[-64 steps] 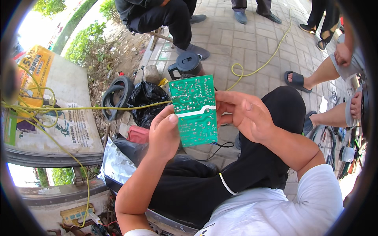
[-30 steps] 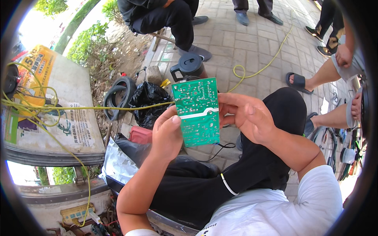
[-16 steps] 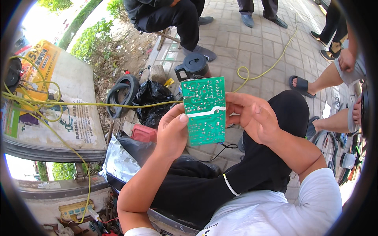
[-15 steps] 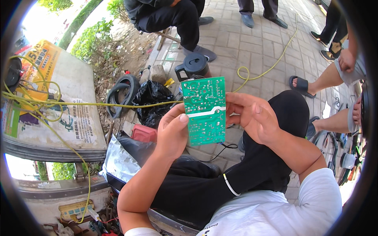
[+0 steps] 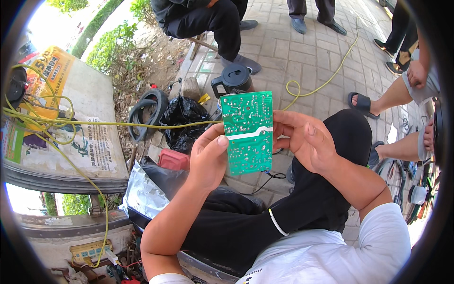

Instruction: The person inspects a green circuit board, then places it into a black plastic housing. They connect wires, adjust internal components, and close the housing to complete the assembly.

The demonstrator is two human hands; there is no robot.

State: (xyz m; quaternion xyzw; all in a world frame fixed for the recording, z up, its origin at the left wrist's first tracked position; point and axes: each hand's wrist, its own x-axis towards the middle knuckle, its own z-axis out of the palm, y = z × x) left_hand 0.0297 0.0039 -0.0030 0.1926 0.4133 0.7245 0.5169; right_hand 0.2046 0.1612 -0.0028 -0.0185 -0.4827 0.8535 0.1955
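A green circuit board (image 5: pixel 248 153) with many solder joints and a white band across it is held upright in front of me, solder side facing me. My left hand (image 5: pixel 208 158) grips its left edge, thumb on the front. My right hand (image 5: pixel 307 144) holds the right edge, its fingers partly behind the board, where they are hidden. A black lidded jug (image 5: pixel 234 75) stands just behind the board, and a yellow cable (image 5: pixel 165 127) runs behind it from the left. A dark wire (image 5: pixel 276 176) shows below the board's lower right.
A paper-covered lid (image 5: pixel 90 156) with coiled cable is at left, a power strip (image 5: pixel 87 251) below it. Tyre rings (image 5: pixel 142 113), a black bag (image 5: pixel 184 118) and a red box (image 5: pixel 172 158) lie on the ground. Several other people sit or stand around the paving, one seated person (image 5: pixel 198 26) at top.
The board and both my hands have shifted slightly right in the view, as has much of the background, with the board now a little more level. The grip looks the same.
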